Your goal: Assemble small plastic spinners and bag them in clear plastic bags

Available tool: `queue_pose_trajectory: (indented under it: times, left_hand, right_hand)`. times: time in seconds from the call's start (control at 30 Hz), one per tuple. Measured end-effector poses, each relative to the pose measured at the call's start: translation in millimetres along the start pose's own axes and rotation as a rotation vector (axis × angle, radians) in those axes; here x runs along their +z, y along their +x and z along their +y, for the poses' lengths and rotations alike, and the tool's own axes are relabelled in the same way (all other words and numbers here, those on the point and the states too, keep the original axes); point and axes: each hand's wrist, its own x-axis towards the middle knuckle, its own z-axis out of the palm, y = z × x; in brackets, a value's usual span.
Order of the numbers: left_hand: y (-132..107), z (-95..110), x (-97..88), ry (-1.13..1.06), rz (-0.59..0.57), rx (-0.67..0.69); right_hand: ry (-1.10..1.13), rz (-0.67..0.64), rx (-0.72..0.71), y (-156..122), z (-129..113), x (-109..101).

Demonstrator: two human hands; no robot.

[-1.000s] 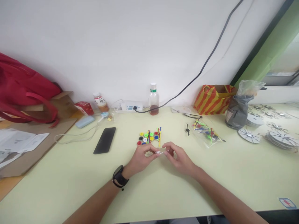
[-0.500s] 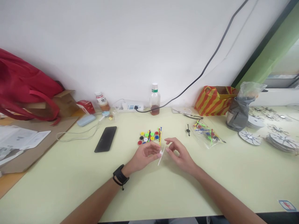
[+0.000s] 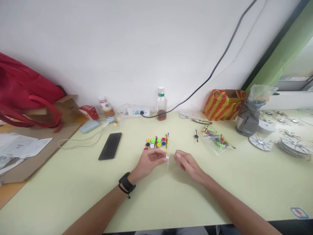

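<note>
Between the thumb and fingers of my left hand (image 3: 149,163), a white spinner arrow (image 3: 168,163) is pinched by its small round hub, its thin pointer standing nearly upright. My right hand (image 3: 187,164) is just to the right, apart from the arrow, with its fingers curled in and the thumb against them; nothing shows in it. Behind my left hand lie several coloured round hubs (image 3: 159,144) in red, yellow, green, blue, black and white. Beside them are several loose coloured pointers (image 3: 167,142), partly overlapped by the left fingers. A black spinner arrow (image 3: 196,136) lies farther right.
A phone (image 3: 110,146) lies at left. A clear bag of coloured pieces (image 3: 217,140) is at right, near a grey bag (image 3: 248,119) and white discs (image 3: 260,143). A bottle (image 3: 161,104) and a power strip (image 3: 138,111) stand along the wall.
The white spinner arrow has turned from slanted to nearly upright in my left hand. My right hand's fingers have curled closed and no longer reach toward it.
</note>
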Motion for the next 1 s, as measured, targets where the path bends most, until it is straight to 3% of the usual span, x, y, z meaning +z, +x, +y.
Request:
queue_pose_trajectory:
  times: [0.17,0.47,0.67,0.8,0.9,1.0]
  left_hand:
    - [0,1,3.8,-0.038,-0.006,0.012]
    - [-3,3,8.9,0.072,-0.061,0.117]
    - [-7,6,4.6,0.502,-0.042,0.330]
    - [-5,5,-2.5,0.783,0.058,0.500]
    - [-2,3,-7.2,0.946,0.096,0.529]
    - [0,2,-9.6,1.060,0.096,0.488]
  right_hand:
    - [0.012,0.070,0.056,3,-3,-1]
    - [0.079,0.001,0.112,3,2,10]
    - [0.022,0.060,0.093,4,3,5]
    - [-0.228,0.058,0.067,3,4,-1]
    - [-0.466,-0.063,0.017,0,1,-6]
    - [-0.549,-0.235,0.006,-2,0,-14]
